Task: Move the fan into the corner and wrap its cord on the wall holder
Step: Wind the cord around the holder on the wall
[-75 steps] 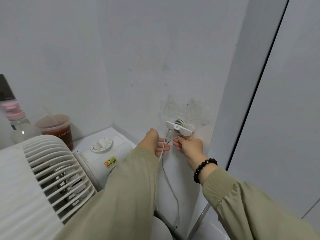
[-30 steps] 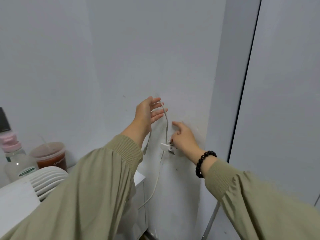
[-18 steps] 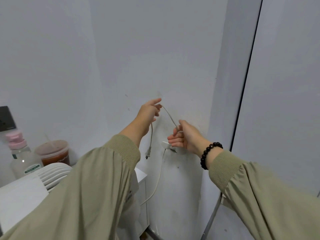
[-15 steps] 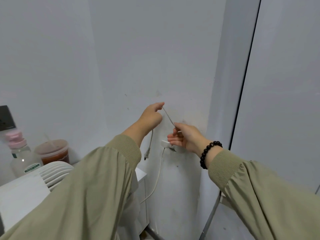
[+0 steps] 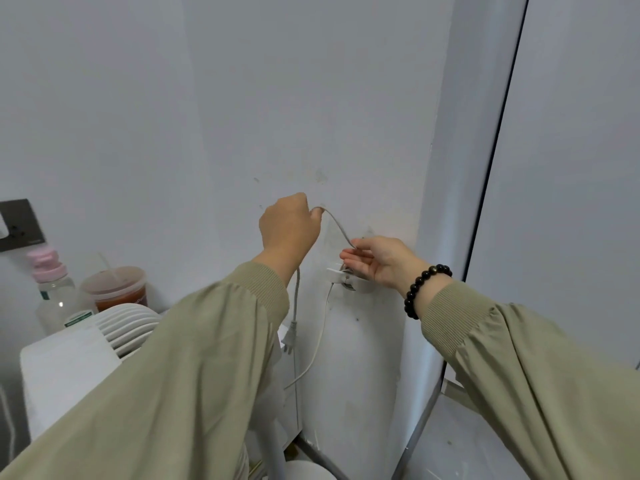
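Note:
The white fan stands at the lower left, mostly hidden behind my left sleeve. Its pale cord runs taut from my left hand down to my right hand. My left hand grips the cord in a fist held against the wall. The plug dangles below it. My right hand pinches the cord just above the white wall holder. Another stretch of cord hangs from the holder toward the fan.
A clear bottle with a pink cap and a lidded cup of brown drink stand behind the fan. A dark wall socket sits at the far left. A door frame runs down the right.
My left hand has closed into a tighter fist on the cord and kept it raised. My right hand has stayed by the holder, its fingers now pinching the cord.

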`<state>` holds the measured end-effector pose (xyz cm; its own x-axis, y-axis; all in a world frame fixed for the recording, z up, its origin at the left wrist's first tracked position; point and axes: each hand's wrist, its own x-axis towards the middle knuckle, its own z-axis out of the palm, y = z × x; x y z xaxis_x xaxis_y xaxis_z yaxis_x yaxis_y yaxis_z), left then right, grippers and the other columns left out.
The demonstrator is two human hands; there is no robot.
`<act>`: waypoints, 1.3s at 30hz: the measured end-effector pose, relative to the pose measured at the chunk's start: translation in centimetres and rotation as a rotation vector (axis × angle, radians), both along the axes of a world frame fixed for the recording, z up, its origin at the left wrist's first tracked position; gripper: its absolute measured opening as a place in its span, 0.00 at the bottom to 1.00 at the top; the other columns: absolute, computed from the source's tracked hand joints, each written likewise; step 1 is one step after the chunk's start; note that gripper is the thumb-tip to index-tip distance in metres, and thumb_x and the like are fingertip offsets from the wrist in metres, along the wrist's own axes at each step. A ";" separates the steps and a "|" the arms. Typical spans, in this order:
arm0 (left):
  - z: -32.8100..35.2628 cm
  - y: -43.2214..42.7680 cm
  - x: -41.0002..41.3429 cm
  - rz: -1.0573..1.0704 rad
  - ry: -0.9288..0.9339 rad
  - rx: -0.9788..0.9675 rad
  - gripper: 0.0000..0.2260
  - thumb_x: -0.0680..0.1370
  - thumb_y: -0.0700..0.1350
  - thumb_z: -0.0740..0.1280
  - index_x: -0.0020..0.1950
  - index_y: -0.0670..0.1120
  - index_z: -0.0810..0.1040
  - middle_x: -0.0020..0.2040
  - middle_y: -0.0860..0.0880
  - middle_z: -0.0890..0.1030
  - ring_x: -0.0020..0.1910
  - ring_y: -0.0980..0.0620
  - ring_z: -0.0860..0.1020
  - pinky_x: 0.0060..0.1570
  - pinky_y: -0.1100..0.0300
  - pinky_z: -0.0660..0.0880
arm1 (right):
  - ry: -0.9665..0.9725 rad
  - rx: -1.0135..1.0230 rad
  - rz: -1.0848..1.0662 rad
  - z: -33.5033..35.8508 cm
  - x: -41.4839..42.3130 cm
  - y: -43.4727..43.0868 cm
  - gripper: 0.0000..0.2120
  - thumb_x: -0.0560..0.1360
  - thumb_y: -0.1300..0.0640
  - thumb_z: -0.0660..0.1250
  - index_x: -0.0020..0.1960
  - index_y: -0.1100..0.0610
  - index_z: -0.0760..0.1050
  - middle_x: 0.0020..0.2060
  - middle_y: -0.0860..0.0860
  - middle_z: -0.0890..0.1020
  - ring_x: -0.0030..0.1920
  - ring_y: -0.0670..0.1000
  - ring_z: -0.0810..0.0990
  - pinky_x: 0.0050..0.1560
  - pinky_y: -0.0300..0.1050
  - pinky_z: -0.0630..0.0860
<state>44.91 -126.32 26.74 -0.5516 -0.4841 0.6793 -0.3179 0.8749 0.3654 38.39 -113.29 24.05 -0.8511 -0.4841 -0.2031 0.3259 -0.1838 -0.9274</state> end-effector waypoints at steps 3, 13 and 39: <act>-0.2 0.5 -0.1 -0.016 0.092 -0.015 0.13 0.76 0.51 0.61 0.37 0.42 0.70 0.33 0.46 0.74 0.33 0.44 0.70 0.32 0.59 0.63 | -0.004 0.033 -0.006 0.3 0.0 0.0 0.08 0.78 0.67 0.59 0.40 0.66 0.70 0.36 0.59 0.76 0.36 0.53 0.78 0.33 0.42 0.81; -0.9 1.5 -0.9 -0.041 0.320 0.381 0.13 0.78 0.54 0.59 0.46 0.45 0.74 0.37 0.49 0.77 0.39 0.45 0.76 0.37 0.57 0.69 | 0.076 0.196 -0.017 1.1 0.3 -0.4 0.08 0.78 0.65 0.57 0.40 0.65 0.69 0.34 0.59 0.76 0.32 0.51 0.78 0.21 0.38 0.77; -4.4 2.5 -0.9 -0.628 -0.854 0.540 0.27 0.73 0.30 0.52 0.66 0.52 0.70 0.45 0.46 0.79 0.42 0.46 0.80 0.41 0.57 0.75 | 1.318 1.150 -0.267 -2.5 -0.4 2.7 0.07 0.75 0.68 0.56 0.42 0.63 0.71 0.41 0.58 0.78 0.37 0.57 0.70 0.36 0.44 0.64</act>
